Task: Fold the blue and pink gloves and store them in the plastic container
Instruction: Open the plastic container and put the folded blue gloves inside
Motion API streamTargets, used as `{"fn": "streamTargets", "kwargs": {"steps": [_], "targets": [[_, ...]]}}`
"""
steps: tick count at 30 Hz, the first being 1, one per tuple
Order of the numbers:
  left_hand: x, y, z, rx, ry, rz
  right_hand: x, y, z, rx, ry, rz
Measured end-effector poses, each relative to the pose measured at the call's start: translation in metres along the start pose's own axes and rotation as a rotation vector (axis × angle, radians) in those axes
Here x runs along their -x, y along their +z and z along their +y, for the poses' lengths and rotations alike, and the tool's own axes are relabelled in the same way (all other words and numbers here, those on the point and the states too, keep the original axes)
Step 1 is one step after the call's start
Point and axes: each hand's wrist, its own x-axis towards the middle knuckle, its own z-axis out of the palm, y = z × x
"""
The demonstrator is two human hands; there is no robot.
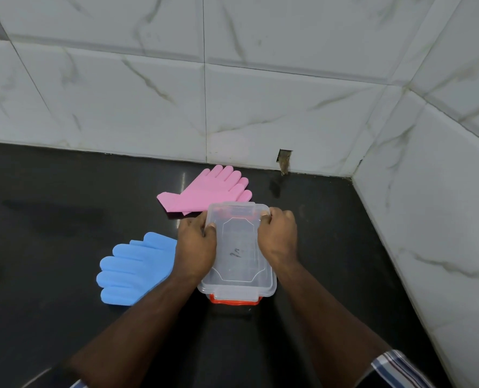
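A clear plastic container (238,253) with an orange-red rim stands on the black counter (50,219), its transparent lid on top. My left hand (196,245) grips the container's left side and my right hand (277,236) grips its right side, thumbs on the lid. The blue gloves (134,270) lie flat to the left, fingers pointing left, partly under my left forearm. Just behind the container, the pink gloves (207,191) lie flat with fingers pointing to the back right.
White marble-look tiled walls (232,107) close the counter at the back and on the right, meeting in a corner. A small notch (284,161) is cut in the back wall's base.
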Motion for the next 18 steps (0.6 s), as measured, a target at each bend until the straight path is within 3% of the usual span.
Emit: {"fn": "streamTargets", "kwargs": {"steps": [7,18], "targets": [[0.003,-0.002,0.002,0.014,-0.005,-0.007,-0.002,-0.001,-0.001,-0.064,-0.114,0.054],[0.001,-0.002,-0.001,-0.017,0.011,-0.007,-0.003,-0.006,-0.012,-0.027,-0.052,0.025]]}}
